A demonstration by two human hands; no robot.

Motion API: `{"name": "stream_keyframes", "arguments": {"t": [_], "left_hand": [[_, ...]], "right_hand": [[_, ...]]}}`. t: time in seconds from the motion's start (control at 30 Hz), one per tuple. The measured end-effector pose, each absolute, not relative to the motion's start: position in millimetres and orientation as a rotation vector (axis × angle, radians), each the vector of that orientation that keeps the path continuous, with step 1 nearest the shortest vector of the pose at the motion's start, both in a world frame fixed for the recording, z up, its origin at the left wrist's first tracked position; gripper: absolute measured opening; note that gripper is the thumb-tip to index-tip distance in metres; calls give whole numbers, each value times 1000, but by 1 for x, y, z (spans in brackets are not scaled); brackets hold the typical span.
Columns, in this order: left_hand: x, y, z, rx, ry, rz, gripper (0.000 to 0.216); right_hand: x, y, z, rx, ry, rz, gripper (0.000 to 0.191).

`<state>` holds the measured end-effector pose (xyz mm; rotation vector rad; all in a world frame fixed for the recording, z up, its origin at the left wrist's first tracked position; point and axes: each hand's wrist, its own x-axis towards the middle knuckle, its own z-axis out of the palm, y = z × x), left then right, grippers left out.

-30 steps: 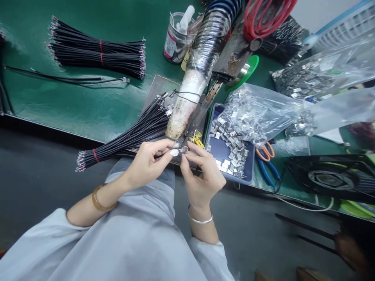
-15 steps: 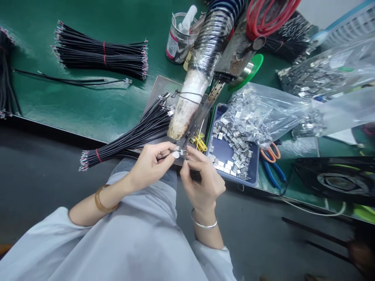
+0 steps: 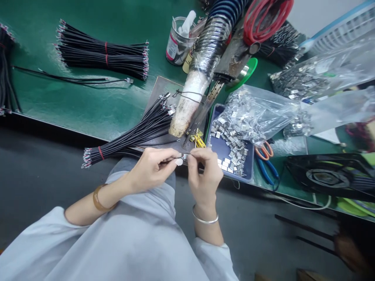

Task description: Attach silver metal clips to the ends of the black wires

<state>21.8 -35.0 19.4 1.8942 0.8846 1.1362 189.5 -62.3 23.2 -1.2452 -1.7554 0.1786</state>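
My left hand (image 3: 155,166) is closed, its thumb and forefinger pinching the end of a black cable. At its fingertips sits a small metal connector (image 3: 184,157), and my right hand (image 3: 205,171) pinches that connector from the other side. The two hands almost meet just off the bench edge. Beside my left hand lies a bundle of black cables (image 3: 131,134) tied with a red band, several with metal connectors at the far end. A soldering iron (image 3: 202,107) points down above the hands, next to a taped fume hose (image 3: 187,101).
A blue tray (image 3: 250,162) of loose metal connectors and a plastic bag (image 3: 258,109) stand right. Farther right are pliers (image 3: 268,169) and a black fan (image 3: 328,175). Another cable bundle (image 3: 102,52) lies at the back left, near a clear jar (image 3: 175,48).
My right hand's fingers have closed in on the connector and turned, drawing nearer my left hand. My left hand has shifted slightly right. The view has shifted a little.
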Motion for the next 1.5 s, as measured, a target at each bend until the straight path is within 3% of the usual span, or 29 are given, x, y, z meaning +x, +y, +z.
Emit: {"name": "stream_keyframes", "arguments": {"t": [0.1, 0.37, 0.67, 1.5], "left_hand": [[25, -35, 20, 1687, 954, 1096, 21], [37, -31, 20, 1479, 1064, 1185, 17], [40, -25, 25, 1283, 1081, 1119, 16], [40, -24, 32, 1575, 1149, 1215, 16]], "right_hand": [[190, -63, 21, -1224, -1827, -98, 14], [184, -68, 16, -1274, -1783, -201, 16], [181, -61, 13, -1285, -1730, -107, 14], [180, -58, 23, -1264, -1756, -138, 17]]}}
